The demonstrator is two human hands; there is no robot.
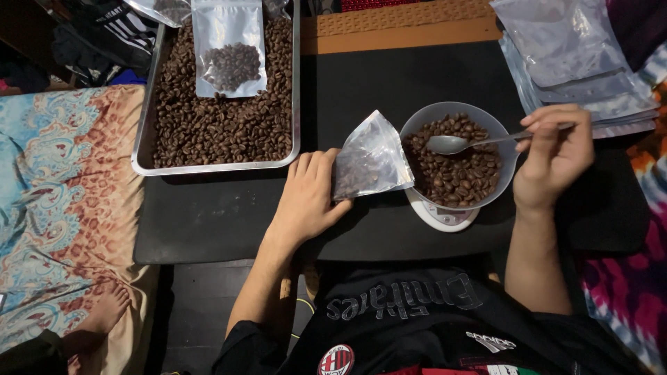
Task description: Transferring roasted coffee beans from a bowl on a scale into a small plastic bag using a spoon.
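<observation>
While one pouch (228, 52) with some beans in it already lies on the far tray (144, 139), the left hand (310, 198) pinches a partly filled pouch (372, 158) just left of the bowl (455, 156), where the right hand (552, 154) grips an empty spoon (451, 144) over beans not yet scooped.

Single head-worn view, looking steeply down from above, close over a black table (229, 222), person's lap at bottom edge
</observation>
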